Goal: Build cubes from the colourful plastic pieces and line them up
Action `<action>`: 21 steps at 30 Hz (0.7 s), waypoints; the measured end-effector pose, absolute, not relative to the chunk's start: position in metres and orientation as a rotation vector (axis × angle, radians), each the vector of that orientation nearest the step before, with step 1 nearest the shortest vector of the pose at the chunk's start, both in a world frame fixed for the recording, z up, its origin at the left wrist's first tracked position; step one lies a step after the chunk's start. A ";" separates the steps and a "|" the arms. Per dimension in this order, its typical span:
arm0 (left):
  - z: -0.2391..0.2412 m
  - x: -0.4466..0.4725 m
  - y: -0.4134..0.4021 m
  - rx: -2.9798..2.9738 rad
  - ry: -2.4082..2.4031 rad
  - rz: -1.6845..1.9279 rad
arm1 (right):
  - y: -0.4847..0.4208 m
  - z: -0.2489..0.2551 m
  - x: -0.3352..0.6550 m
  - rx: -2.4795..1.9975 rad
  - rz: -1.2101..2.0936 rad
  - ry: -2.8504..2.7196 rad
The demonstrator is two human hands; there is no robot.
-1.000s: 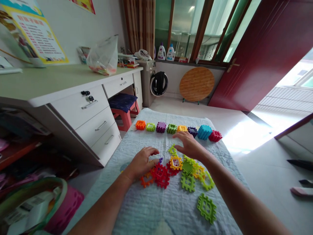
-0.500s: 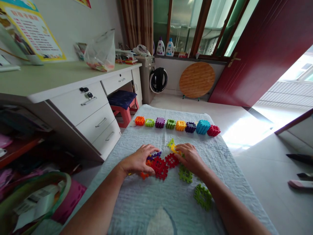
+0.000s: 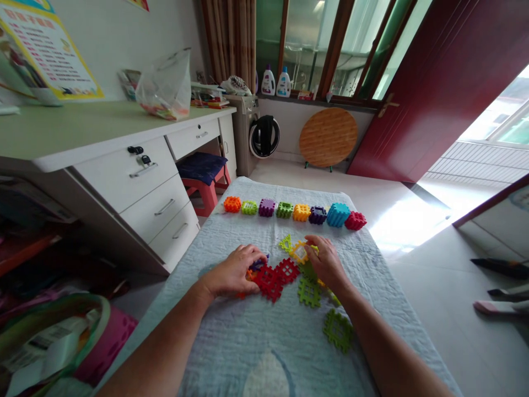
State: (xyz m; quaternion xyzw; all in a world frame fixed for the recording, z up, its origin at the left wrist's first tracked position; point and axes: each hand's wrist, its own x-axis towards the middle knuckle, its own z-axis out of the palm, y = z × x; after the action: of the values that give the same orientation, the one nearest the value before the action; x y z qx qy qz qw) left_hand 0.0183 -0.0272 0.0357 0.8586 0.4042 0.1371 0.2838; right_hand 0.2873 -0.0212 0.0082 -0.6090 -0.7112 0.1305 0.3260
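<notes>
Now right grip (image 3: pixel 326 263) pinches yellow piece (image 3: pixel 294 253); left grip (image 3: pixel 232 271) beside red piece (image 3: pixel 268 283), hold unclear.

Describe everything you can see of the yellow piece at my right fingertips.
The yellow piece is an open frame with notched edges around a large hole, apparently plastic. Your right hand seems to touch its right side, partly covering it. Its left side is close to the lime-green triangular piece. I cannot tell whether it rests on the cloth or is raised slightly.
</notes>
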 end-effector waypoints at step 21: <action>0.023 0.013 -0.013 2.007 1.345 0.843 | -0.018 0.033 0.340 -1.619 0.640 -2.230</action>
State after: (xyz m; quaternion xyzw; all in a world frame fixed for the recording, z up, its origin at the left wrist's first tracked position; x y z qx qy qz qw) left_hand 0.0134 -0.0134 0.0226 0.7512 0.5036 0.3156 0.2872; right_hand 0.3404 -0.0183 0.0328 -0.5652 -0.7787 0.2234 0.1555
